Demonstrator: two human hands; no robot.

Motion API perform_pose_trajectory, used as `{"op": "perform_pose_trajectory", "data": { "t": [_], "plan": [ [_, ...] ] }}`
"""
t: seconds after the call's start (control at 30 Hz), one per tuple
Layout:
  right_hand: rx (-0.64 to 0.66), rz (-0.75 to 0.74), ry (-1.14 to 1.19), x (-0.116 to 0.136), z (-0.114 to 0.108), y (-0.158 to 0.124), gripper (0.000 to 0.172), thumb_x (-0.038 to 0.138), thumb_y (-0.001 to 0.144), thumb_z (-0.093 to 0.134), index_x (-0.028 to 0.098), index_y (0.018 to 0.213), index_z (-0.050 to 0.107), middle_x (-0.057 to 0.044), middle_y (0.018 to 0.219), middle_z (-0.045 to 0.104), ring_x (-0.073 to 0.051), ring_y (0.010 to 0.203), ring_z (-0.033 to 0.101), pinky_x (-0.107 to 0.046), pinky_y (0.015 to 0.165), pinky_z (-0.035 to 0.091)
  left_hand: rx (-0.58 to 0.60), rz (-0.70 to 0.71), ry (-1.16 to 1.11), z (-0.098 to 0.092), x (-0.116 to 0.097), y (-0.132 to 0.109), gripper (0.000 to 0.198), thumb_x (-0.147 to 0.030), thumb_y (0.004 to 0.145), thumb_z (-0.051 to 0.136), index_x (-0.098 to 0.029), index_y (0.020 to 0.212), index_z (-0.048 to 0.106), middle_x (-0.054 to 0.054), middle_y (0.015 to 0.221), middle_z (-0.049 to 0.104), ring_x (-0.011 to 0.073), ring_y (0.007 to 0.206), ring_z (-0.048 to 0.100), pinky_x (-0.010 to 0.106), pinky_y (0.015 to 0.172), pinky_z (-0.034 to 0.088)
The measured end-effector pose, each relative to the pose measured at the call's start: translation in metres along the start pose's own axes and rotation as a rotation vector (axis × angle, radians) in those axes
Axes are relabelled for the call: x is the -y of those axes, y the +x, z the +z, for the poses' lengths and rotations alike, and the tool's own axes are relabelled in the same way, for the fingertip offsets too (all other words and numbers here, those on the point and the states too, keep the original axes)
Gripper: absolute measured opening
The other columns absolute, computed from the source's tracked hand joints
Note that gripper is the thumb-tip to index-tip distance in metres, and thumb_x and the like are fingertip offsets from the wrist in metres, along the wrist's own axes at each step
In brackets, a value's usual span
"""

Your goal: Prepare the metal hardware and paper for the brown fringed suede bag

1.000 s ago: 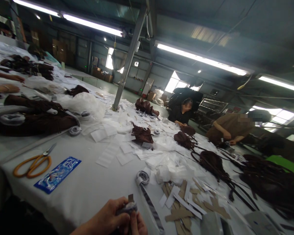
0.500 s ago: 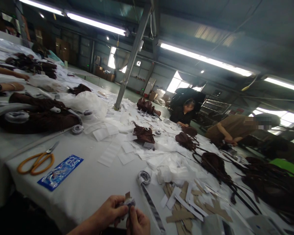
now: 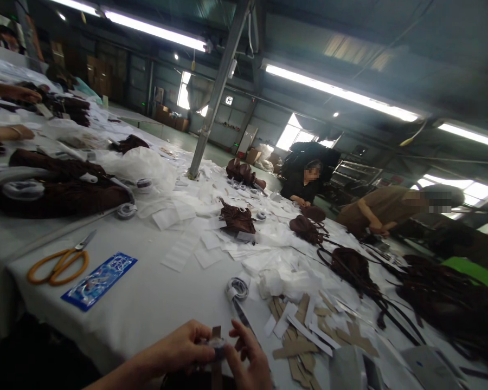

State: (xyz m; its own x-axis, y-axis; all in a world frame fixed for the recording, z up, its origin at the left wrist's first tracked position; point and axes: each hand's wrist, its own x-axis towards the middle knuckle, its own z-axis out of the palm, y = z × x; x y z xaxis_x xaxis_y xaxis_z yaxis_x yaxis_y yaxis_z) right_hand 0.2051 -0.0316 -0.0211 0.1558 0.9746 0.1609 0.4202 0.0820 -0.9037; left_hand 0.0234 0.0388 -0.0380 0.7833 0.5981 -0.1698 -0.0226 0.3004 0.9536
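At the bottom edge, my left hand (image 3: 178, 348) and my right hand (image 3: 247, 358) meet over a small grey wad with a brown cardboard strip (image 3: 216, 342) sticking up from it. Both hands pinch this piece with their fingertips, just above the white table (image 3: 146, 303). A roll of grey tape (image 3: 236, 290) lies a little beyond my hands, its loose end trailing toward me. Cardboard and white paper strips (image 3: 305, 336) lie scattered to the right.
Orange-handled scissors (image 3: 59, 264) and a blue packet (image 3: 100, 280) lie at the left. Brown fringed bags (image 3: 236, 218) and white paper scraps cover the table's middle. Other people's arms (image 3: 8, 132) reach in at far left; two people (image 3: 384, 208) work across the table. A metal post (image 3: 213, 100) rises from it.
My right hand has opened its outer fingers and shifted slightly right while still pinching the piece. The cardboard strip now stands upright between both hands. The view tilted a little.
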Motion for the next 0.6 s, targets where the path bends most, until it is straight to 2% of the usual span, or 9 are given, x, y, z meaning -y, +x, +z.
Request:
{"op": "perform_pose_trajectory", "data": {
  "t": [0.07, 0.1, 0.17, 0.37, 0.5, 0.6],
  "plan": [
    [0.102, -0.024, -0.164, 0.020, 0.000, 0.011, 0.017, 0.031, 0.079, 0.061, 0.020, 0.089, 0.070, -0.004, 0.081, 0.067, -0.018, 0.071, 0.058, -0.028, 0.066, 0.043, 0.036, 0.006, 0.039, 0.004, -0.003, -0.001, 0.019, -0.031, 0.071, 0.064, -0.014, 0.079, 0.067, -0.006, 0.051, 0.049, 0.0069, 0.040, 0.038, 0.018, 0.037, 0.027],
    [0.121, -0.019, -0.207, 0.027, 0.002, 0.014, 0.014, 0.030, 0.079, 0.059, 0.020, 0.078, 0.069, -0.003, 0.076, 0.066, -0.018, 0.070, 0.057, -0.028, 0.066, 0.041, 0.046, 0.008, 0.057, 0.004, -0.005, -0.001, 0.018, -0.030, 0.072, 0.062, -0.014, 0.080, 0.067, -0.006, 0.052, 0.050, 0.0071, 0.040, 0.039, 0.018, 0.037, 0.027],
    [0.094, 0.005, -0.233, 0.033, 0.009, 0.017, 0.019, 0.030, 0.081, 0.055, 0.019, 0.068, 0.064, -0.001, 0.068, 0.062, -0.018, 0.069, 0.055, -0.027, 0.066, 0.040, 0.062, 0.003, 0.091, 0.003, -0.007, -0.002, 0.020, -0.031, 0.073, 0.060, -0.014, 0.083, 0.067, -0.006, 0.052, 0.050, 0.0075, 0.041, 0.040, 0.018, 0.038, 0.028],
    [0.047, 0.043, -0.175, 0.018, 0.025, 0.013, 0.021, 0.036, 0.087, 0.045, 0.020, 0.074, 0.052, 0.001, 0.066, 0.056, -0.016, 0.063, 0.052, -0.026, 0.060, 0.039, 0.088, -0.050, 0.087, 0.001, -0.007, -0.003, 0.017, -0.032, 0.073, 0.061, -0.015, 0.076, 0.062, -0.005, 0.055, 0.051, 0.0080, 0.042, 0.042, 0.018, 0.039, 0.029],
    [0.024, 0.042, -0.200, 0.013, 0.025, 0.016, 0.026, 0.039, 0.091, 0.042, 0.021, 0.077, 0.052, 0.001, 0.065, 0.058, -0.016, 0.061, 0.055, -0.025, 0.057, 0.041, 0.096, -0.057, 0.042, 0.003, -0.005, 0.000, 0.018, -0.031, 0.072, 0.062, -0.014, 0.077, 0.064, -0.004, 0.054, 0.052, 0.0075, 0.041, 0.040, 0.018, 0.039, 0.028],
    [-0.006, -0.028, -0.221, 0.004, 0.010, 0.014, 0.028, 0.034, 0.096, 0.034, 0.019, 0.101, 0.057, -0.003, 0.076, 0.067, -0.016, 0.067, 0.062, -0.024, 0.062, 0.048, 0.058, -0.088, -0.091, 0.000, -0.004, 0.001, 0.028, -0.040, 0.070, 0.067, -0.013, 0.076, 0.065, -0.002, 0.055, 0.053, 0.0068, 0.041, 0.038, 0.018, 0.039, 0.026]
  ]
}}
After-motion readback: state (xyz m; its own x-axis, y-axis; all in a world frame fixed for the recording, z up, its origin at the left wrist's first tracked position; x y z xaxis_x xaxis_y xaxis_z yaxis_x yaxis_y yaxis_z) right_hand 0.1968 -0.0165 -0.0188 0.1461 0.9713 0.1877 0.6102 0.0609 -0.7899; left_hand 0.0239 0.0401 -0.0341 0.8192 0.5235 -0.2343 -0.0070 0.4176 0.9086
